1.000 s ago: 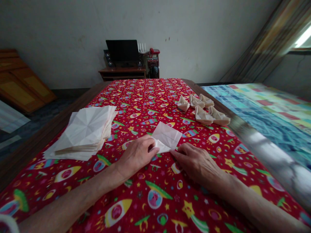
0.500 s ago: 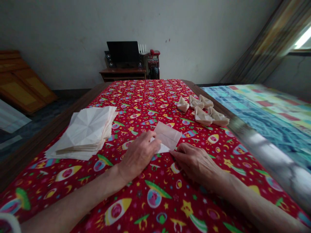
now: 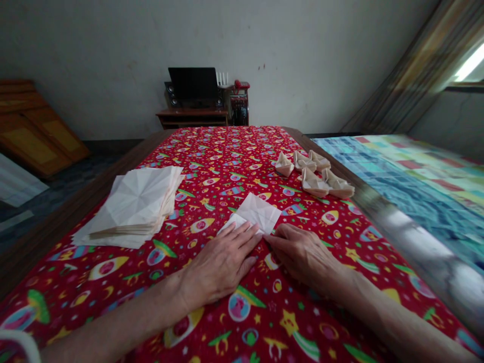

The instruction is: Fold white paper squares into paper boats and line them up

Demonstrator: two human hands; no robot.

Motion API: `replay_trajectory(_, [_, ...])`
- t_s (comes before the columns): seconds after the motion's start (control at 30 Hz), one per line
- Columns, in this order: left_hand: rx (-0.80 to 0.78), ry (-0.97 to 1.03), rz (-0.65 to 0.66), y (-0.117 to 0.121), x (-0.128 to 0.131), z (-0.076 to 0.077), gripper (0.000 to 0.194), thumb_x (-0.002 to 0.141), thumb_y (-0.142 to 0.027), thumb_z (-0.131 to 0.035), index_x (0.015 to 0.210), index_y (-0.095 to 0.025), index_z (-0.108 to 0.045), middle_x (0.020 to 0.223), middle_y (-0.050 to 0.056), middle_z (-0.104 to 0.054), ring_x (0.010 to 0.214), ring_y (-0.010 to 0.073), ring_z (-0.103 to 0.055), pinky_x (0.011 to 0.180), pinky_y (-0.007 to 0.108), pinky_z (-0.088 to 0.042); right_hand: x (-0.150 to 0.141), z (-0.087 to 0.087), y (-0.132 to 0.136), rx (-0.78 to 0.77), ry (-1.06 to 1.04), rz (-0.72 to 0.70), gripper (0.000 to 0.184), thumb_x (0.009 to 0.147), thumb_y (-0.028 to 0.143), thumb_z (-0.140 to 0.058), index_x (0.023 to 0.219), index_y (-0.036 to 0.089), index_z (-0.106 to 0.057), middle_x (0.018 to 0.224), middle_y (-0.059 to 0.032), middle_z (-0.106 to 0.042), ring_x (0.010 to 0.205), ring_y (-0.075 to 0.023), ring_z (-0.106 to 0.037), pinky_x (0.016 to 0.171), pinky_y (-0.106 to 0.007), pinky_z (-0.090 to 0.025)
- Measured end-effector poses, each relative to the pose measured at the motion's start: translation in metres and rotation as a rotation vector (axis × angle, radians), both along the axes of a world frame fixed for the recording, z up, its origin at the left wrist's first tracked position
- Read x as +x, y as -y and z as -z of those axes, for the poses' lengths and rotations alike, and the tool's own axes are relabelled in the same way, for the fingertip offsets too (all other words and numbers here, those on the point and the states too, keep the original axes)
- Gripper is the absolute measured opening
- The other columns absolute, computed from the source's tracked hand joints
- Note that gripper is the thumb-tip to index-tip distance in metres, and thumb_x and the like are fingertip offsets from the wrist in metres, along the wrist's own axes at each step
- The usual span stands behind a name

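A thin whitish sheet of paper (image 3: 260, 209), creased and partly folded, lies in the middle of the red patterned cloth. My left hand (image 3: 227, 257) rests flat on its left part, fingers stretched out and pressing it down. At the paper's near corner, the fingertips of my right hand (image 3: 302, 252) are pinched together, the other fingers curled; the exact grip is partly hidden. Left of my hands is a stack of creased paper sheets (image 3: 136, 196). Several folded paper boats (image 3: 314, 182) stand together at the right side of the cloth.
The patterned cloth (image 3: 227, 151) covers a long table with a dark wooden edge (image 3: 124, 156). A bed (image 3: 401, 176) with a checked sheet is on the right. Against the far wall are a monitor (image 3: 192, 83) and a small desk; a wooden cabinet (image 3: 38, 126) stands left.
My left hand has let go of the paper's folded edge, come nearer and flattened over the left part. The sheet now shows more of its creased face. My right hand stays at the corner.
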State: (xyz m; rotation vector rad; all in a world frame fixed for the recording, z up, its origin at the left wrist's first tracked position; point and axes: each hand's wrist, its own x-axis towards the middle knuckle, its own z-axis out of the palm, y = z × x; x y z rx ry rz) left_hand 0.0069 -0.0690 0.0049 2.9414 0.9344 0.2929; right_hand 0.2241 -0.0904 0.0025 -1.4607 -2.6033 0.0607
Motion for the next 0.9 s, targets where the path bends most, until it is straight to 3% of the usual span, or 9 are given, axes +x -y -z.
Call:
replay_trajectory(0.27, [0.028, -0.033, -0.014, -0.002, -0.019, 0.001, 0.043, 0.098, -0.032, -0.033, 0.140, -0.024, -0.035, 0.147, -0.001, -0.036, 0.136, 0.0164, -0.031, 0.115, 0.039, -0.018, -0.001, -0.006, 0.000, -0.028, 0.005, 0.012, 0.024, 0.091, 0.020, -0.042, 0.098, 0.021, -0.064, 0.078, -0.0038, -0.054, 0.062, -0.0117, -0.043, 0.052, -0.026, -0.021])
replay_trajectory(0.73, [0.160, -0.027, -0.065, 0.001, -0.060, 0.006, 0.041, 0.095, -0.025, -0.040, 0.136, -0.025, -0.043, 0.142, 0.001, -0.044, 0.133, 0.0176, -0.037, 0.112, 0.037, -0.026, -0.001, -0.004, 0.000, -0.013, -0.025, 0.008, 0.025, 0.091, 0.019, -0.040, 0.099, 0.019, -0.064, 0.078, -0.0034, -0.055, 0.063, -0.0113, -0.044, 0.053, -0.026, -0.022])
replay_trajectory(0.9, [0.137, 0.054, -0.036, -0.003, -0.051, 0.002, 0.030, 0.095, -0.022, -0.040, 0.122, -0.020, -0.055, 0.129, 0.004, -0.056, 0.122, 0.0196, -0.047, 0.107, 0.042, -0.032, -0.002, -0.001, -0.001, 0.041, -0.083, -0.015, 0.025, 0.090, 0.020, -0.041, 0.092, 0.018, -0.066, 0.073, -0.0029, -0.056, 0.062, -0.0112, -0.047, 0.053, -0.025, -0.024])
